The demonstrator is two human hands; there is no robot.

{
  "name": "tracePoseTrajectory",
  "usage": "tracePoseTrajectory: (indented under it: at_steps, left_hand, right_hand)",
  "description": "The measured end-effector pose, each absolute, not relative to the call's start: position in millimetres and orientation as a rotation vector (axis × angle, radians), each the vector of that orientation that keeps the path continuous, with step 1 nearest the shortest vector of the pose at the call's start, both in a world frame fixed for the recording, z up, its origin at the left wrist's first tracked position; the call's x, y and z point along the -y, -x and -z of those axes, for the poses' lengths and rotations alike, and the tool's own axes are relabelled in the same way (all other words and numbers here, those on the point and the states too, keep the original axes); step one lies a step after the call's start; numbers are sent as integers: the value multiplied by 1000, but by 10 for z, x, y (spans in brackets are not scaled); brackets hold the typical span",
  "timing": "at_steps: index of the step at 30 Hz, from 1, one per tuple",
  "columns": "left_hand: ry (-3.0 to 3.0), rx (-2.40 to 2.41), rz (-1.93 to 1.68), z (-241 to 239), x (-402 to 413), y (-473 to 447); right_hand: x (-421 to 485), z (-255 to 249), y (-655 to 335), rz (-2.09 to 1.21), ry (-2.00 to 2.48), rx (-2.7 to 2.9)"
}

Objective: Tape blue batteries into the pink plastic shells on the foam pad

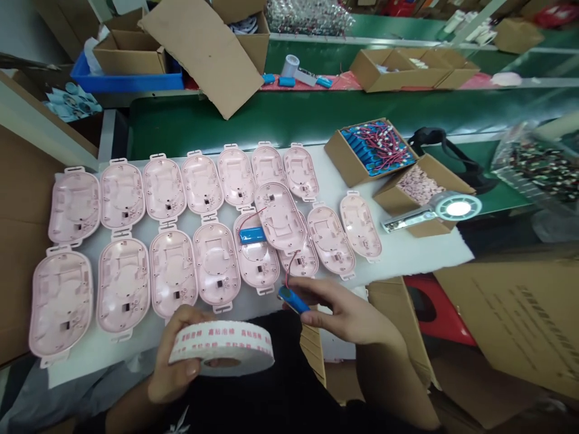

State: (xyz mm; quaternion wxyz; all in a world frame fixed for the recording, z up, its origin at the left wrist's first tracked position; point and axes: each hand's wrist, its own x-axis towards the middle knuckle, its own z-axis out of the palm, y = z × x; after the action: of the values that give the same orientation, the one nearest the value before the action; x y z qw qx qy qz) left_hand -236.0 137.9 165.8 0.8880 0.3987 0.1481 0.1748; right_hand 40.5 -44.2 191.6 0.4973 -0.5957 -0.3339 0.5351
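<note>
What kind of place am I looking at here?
Most likely a small electronics assembly line: rows of identical pink plastic shells on a white mat, a carton of blue battery cells with red leads, and a green conveyor belt behind.

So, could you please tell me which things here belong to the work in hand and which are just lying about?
In use:
- tape roll in left hand
- blue battery in right hand
- pink shells on white mat
- box of batteries
- box of pads

Lying about:
- lamp
- blue bin
- far cartons
- black strap
</note>
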Motion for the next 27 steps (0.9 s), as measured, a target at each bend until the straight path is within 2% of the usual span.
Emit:
tracePoseTrajectory:
  at_steps: [5, 12, 21, 27]
  left_hand:
    - [-835, -107, -382, -1674, -1438, 2195]
    - [-818, -190, -406, -1534, -1431, 2265]
    - [-747, -329, -351, -1767, -1369, 2197]
    - [-736, -328, -336, -1733, -1397, 2189]
  right_hand:
    - [630, -1797, -361, -1339, 1509, 678]
    - [648, -1605, -365, -1241, 1418, 588]
    - [678, -1524, -456, -1140, 1353, 570]
    - [734, -1472, -477, -1082, 1358, 510]
